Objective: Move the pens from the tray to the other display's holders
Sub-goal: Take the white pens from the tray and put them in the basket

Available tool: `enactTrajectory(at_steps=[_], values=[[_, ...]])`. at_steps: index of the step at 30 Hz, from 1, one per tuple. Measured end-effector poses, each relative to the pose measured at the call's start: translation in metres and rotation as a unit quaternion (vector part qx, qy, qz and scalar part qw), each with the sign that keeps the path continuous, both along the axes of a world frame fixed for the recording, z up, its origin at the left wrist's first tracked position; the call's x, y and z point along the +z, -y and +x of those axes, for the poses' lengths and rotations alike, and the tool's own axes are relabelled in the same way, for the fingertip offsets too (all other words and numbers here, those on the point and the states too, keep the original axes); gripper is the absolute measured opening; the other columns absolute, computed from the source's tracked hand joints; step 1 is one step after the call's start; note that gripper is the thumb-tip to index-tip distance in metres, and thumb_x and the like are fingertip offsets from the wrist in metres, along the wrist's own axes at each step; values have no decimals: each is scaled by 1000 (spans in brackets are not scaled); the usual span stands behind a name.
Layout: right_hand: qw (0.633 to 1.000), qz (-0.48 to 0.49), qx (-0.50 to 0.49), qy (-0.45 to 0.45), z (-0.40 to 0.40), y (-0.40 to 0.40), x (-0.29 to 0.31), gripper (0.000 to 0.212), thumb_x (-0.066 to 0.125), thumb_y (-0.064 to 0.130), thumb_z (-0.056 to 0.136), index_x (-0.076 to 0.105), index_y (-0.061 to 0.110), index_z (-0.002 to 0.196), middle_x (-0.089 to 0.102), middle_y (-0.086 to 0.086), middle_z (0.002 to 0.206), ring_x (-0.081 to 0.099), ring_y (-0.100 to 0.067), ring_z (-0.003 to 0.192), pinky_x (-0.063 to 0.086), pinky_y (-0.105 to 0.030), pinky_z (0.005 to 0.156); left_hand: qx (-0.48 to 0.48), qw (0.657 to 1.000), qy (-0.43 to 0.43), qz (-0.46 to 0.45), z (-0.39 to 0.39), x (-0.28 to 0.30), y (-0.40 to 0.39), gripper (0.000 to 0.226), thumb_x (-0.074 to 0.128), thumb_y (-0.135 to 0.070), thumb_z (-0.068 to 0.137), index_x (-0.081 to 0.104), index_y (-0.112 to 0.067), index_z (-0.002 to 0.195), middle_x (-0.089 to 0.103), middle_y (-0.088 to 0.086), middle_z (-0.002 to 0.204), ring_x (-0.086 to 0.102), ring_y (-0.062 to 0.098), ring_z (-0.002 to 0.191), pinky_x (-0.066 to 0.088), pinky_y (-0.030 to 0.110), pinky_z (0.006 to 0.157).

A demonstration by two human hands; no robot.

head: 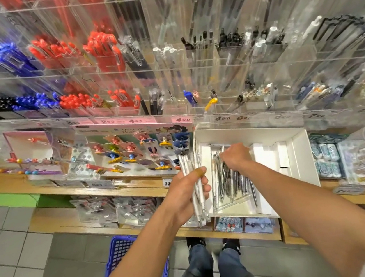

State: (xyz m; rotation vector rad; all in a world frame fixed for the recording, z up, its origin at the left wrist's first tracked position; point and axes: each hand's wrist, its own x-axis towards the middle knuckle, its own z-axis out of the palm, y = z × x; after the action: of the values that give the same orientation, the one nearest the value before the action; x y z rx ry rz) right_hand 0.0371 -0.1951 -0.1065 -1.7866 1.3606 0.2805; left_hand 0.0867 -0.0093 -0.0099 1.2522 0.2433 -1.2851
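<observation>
Pens (229, 182), slim with clear and silvery barrels, lie heaped in a white rectangular cardboard tray (303, 155) on the wooden shelf (136, 184). The right hand (235, 156) reaches into the heap with fingers curled among the barrels; a firm hold I cannot tell. The left hand (188, 191), just left of the tray's edge, grips a bundle of pens (195, 183). Beyond stand clear acrylic holders (198, 105), open-topped.
</observation>
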Motion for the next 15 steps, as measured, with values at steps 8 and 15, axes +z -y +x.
enactTrajectory(at_steps=[8, 15], values=[[994, -22, -32, 102, -21, 5, 9, 11, 57, 18, 92, 58, 14, 81, 61, 0, 78, 57, -18, 70, 43, -27, 61, 15, 1000, -15, -11, 2, 1, -3, 14, 63, -11, 95, 58, -6, 106, 63, 7, 72, 61, 18, 59, 52, 27, 51], [973, 46, -31, 224, -46, -1, 52, 3, 54, 16, 94, 54, 17, 97, 63, -6, 93, 61, -15, 77, 50, -29, 68, 19, 1000, -10, 16, -4, 5, 5, 12, 63, -10, 96, 58, -6, 106, 59, 5, 69, 54, 16, 57, 47, 25, 50]])
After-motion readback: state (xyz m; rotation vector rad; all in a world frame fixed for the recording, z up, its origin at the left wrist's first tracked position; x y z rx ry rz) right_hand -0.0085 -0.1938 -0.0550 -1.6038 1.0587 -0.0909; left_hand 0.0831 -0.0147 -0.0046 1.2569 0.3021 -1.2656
